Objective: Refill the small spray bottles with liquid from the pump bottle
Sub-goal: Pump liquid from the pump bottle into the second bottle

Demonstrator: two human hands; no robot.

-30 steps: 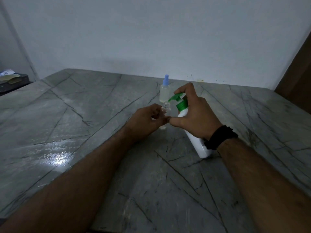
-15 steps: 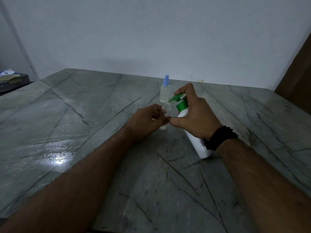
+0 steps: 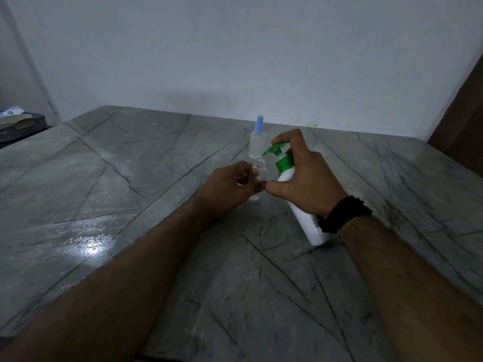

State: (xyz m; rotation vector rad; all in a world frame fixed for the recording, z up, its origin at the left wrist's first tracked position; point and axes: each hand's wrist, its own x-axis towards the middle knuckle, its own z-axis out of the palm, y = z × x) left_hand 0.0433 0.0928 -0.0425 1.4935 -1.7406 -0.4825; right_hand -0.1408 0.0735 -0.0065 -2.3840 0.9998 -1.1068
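My left hand [image 3: 228, 186] grips a small clear spray bottle [image 3: 258, 171] with no cap, standing on the grey marble table [image 3: 130, 178]. My right hand [image 3: 305, 178] grips a white pump bottle [image 3: 305, 218] with a green pump head [image 3: 277, 150]; the bottle leans toward the small one, my forefinger rests on the pump top, and the green nozzle points over the small bottle's open neck. A second small bottle [image 3: 257, 142] with a blue spray cap stands just behind, apart from both hands.
A white wall runs along the table's far edge. A dark box [image 3: 21, 125] with papers on it sits off the table at the far left. A brown panel [image 3: 460, 121] stands at the right. A black band circles my right wrist.
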